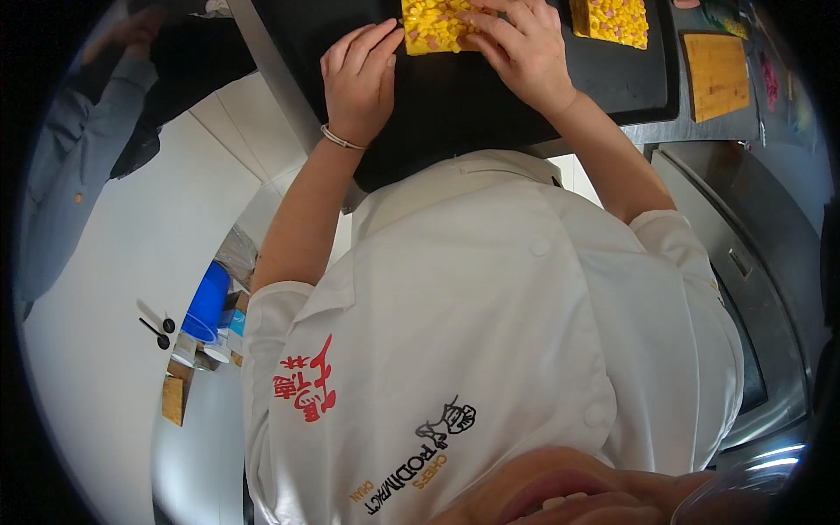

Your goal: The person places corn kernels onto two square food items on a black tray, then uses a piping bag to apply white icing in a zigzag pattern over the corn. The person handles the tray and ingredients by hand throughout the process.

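A thick yellow slab topped with corn kernels and small pink pieces (429, 33) lies on a black tray (455, 96) at the top edge of the view, partly cut off. My left hand (360, 77) rests against its left side, fingers fairly straight and fingertips at the slab's edge. Over its right part bends my right hand (525, 48), with curled fingers and thumb close together at the topping. Whatever is between those fingertips is hidden. A second corn-topped slab (617, 22) sits on the tray farther right, touched by neither hand.
Right of the tray, a wooden board (716, 77) lies on the metal counter (656, 133). Another person's grey-blue sleeve (74, 175) shows at far left. A blue bin (207, 302) and boxes stand low on the left. A steel appliance (744, 262) is below the counter at right.
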Motion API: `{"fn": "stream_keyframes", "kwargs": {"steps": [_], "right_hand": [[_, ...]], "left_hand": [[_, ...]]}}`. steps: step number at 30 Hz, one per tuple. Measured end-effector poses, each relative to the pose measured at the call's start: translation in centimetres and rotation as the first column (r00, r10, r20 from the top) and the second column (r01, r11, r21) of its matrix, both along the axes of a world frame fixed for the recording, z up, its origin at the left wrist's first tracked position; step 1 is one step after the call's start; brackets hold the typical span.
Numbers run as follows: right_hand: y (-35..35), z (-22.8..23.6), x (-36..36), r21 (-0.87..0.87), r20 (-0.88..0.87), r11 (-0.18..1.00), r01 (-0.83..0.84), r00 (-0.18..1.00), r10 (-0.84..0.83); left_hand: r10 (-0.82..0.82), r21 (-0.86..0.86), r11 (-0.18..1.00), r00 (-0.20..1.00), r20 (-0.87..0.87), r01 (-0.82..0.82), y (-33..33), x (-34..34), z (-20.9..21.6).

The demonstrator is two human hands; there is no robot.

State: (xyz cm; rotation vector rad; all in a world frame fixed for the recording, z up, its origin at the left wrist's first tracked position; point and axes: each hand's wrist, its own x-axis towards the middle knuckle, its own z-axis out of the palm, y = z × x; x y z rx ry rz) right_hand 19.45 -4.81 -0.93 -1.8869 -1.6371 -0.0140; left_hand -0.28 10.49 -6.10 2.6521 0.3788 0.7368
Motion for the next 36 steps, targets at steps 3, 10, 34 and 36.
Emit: {"fn": "stream_keyframes", "kwargs": {"steps": [3, 10, 34, 36], "right_hand": [[-0.3, -0.4, -0.3, -0.038, -0.033, 0.999, -0.023, 0.999, 0.022], [1.2, -1.2, -1.2, -0.048, -0.047, 0.996, 0.077, 0.996, -0.079], [-2.5, -0.4, -0.5, -0.112, 0.035, 0.99, 0.08, 0.996, -0.077], [-2.7, -0.5, -0.5, -0.115, 0.022, 0.989, 0.096, 0.995, -0.094]], "left_hand": [[-0.018, 0.032, 0.999, 1.0, -0.025, 0.019, 0.0, 0.6, -0.2], [-0.044, 0.009, 0.999, 0.998, -0.045, 0.045, -0.3, 0.3, 0.9], [-0.225, -0.042, 0.974, 0.952, -0.208, 0.221, -2.1, 3.4, 3.5], [-0.199, -0.026, 0.98, 0.96, -0.195, 0.198, -2.3, 3.3, 3.4]]}}
